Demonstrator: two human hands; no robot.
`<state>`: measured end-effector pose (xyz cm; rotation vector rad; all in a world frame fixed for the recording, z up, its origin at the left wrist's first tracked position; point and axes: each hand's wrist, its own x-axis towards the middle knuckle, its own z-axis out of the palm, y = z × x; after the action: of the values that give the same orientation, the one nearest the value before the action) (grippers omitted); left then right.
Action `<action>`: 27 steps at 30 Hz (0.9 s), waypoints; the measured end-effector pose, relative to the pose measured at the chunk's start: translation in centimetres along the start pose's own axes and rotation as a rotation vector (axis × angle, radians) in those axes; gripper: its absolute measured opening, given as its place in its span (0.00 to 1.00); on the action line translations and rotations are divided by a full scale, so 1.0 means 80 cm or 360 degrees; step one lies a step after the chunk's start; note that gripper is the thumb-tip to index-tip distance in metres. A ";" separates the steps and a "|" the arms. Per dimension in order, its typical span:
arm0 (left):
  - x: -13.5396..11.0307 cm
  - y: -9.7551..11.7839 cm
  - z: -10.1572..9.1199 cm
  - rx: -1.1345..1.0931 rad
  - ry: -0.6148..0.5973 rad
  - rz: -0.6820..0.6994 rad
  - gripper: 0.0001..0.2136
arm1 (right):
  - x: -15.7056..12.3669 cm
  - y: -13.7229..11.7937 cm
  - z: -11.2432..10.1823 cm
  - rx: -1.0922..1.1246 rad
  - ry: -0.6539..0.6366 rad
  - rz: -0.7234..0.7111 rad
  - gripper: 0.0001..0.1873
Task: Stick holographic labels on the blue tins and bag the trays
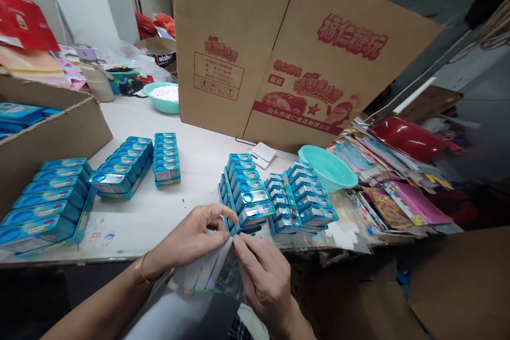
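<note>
Hands [193, 239] [265, 273] clamped close tog. on thin, clear plastic bag [209, 273], nr glossy, boxy blue packs [255, 211].

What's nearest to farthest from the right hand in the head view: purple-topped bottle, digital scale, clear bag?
1. Clear plastic bag: touching the right hand.
2. White digital scale: straight ahead.
3. Purple-topped bottle: far back, left.

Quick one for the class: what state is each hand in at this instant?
Left hand: fingers curled, holding a clear plastic bag near its upper edge.
Right hand: closed, pinching the same bag's upper edge.
</note>
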<state>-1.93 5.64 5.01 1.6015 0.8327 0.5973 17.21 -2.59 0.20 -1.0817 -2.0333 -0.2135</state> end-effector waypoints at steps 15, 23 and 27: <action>0.024 -0.022 -0.046 0.0609 -0.0175 0.0124 0.17 | 0.071 0.017 -0.051 0.0482 -0.0228 0.0831 0.10; 0.058 -0.021 -0.031 -0.0138 -0.0354 -0.0042 0.13 | 0.117 0.066 -0.034 0.0656 -0.0426 0.1048 0.12; 0.082 -0.029 -0.031 -0.0153 -0.0248 -0.0012 0.23 | 0.120 0.085 -0.024 0.0645 -0.0483 0.1083 0.11</action>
<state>-0.25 12.46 2.79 1.5355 0.6842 0.4932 20.45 6.66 6.94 -1.5186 -1.7215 0.7145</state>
